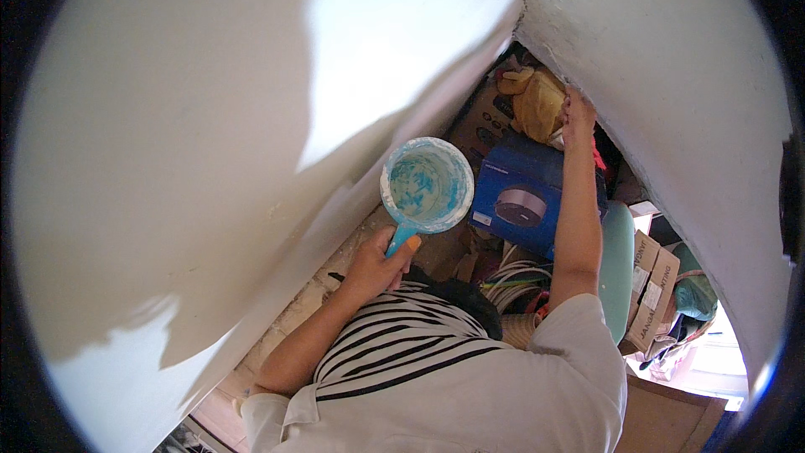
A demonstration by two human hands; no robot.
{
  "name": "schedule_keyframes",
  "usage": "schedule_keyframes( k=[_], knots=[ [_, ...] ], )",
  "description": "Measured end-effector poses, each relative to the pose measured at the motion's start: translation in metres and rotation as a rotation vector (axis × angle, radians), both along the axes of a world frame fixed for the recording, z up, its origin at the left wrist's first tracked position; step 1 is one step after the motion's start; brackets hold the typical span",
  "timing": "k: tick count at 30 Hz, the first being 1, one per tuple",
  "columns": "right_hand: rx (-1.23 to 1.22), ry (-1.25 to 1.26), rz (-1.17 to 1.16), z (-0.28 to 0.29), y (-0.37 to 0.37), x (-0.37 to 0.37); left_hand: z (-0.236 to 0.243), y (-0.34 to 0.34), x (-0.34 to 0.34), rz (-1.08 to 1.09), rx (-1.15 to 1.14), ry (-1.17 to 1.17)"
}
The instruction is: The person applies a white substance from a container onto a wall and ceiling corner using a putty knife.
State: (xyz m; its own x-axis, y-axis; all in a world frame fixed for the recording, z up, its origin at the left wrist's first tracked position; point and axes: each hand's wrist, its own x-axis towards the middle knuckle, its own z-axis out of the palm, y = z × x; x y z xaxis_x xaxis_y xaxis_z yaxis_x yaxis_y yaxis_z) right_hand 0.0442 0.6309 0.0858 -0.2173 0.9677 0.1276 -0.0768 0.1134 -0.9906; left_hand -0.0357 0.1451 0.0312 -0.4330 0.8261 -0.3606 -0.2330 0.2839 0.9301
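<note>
My left hand (377, 264) is closed round the handle of a light blue plastic dipper (426, 184), held upright, its rim and inside smeared with white material. My right hand (577, 117) is raised at the lower edge of the sloping right wall (671, 59), beside a yellowish cloth or bag (537, 105). Its fingers are curled, and I cannot make out what, if anything, they hold. Below it lies a blue box (503, 184) with a round appliance pictured on it.
A pale wall (193, 151) rises on the left. Below me are coiled cables (503, 285), a pale green seat or panel (619, 268), cardboard boxes (650, 294), a green bag (696, 294) and a wooden panel (671, 411) at the lower right.
</note>
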Motion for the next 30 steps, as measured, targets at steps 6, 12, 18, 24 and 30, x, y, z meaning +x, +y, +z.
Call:
schedule_keyframes(
  k=[6, 12, 18, 24, 30],
  knots=[
    [0.095, -0.11, -0.09, -0.035, 0.033, -0.019, 0.002, 0.0, -0.002, -0.024, -0.016, 0.006],
    [0.067, 0.034, -0.027, -0.011, 0.008, -0.034, -0.001, -0.003, 0.001, 0.003, -0.001, -0.014],
    [0.01, 0.061, -0.012, -0.008, -0.004, 0.01, 0.008, 0.0, -0.001, -0.018, -0.026, -0.007],
    [-0.083, 0.05, -0.013, -0.035, -0.054, 0.03, 0.001, -0.001, 0.0, 0.007, -0.014, 0.009],
    [-0.066, 0.012, -0.095, -0.064, -0.066, 0.049, 0.01, -0.004, -0.006, -0.046, -0.032, 0.014]
  ],
)
